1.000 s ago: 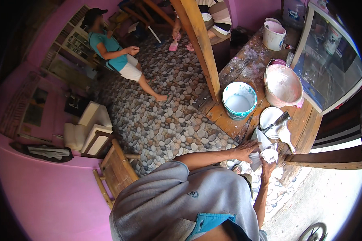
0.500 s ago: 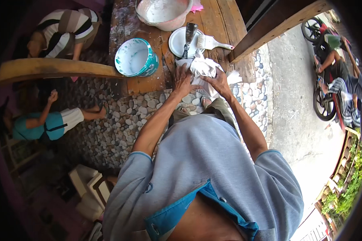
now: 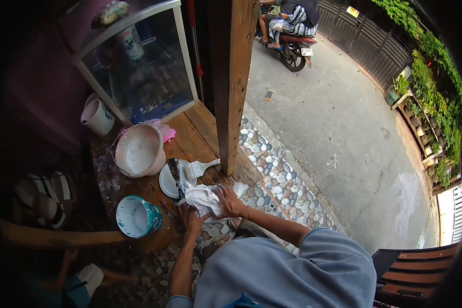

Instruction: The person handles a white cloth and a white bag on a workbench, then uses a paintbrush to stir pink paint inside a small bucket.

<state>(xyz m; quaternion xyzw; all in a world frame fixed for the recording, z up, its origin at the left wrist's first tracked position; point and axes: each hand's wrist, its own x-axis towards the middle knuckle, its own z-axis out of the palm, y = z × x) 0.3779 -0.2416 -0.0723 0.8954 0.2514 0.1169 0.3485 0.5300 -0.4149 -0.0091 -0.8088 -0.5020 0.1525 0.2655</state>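
Between my hands is a crumpled white bundle [image 3: 202, 199] at the table's near edge; whether it is cloth or thin plastic I cannot tell. My left hand [image 3: 193, 220] grips its near left side, and my right hand [image 3: 230, 201] is closed on its right side. Just beyond lies a round white lid [image 3: 168, 180] with a dark-handled scraper [image 3: 175, 171] across it. A wide white paintbrush [image 3: 196, 170] rests beside the scraper, its bristles partly over the lid. To the left stands a teal bucket [image 3: 156, 219], whitish inside.
A whitish basin [image 3: 155, 160], pink plastic [image 3: 165, 131] and a white pail [image 3: 98, 118] stand farther back near a glass cabinet [image 3: 154, 77]. A wooden post [image 3: 236, 77] rises at the table's right. A motorcycle [image 3: 295, 51] with riders is on the street; people are at left.
My view has swung to the right, showing more street and the cabinet. The motorcycle has moved farther along the road. Both hands stay on the white bundle, which has shifted in its folds.
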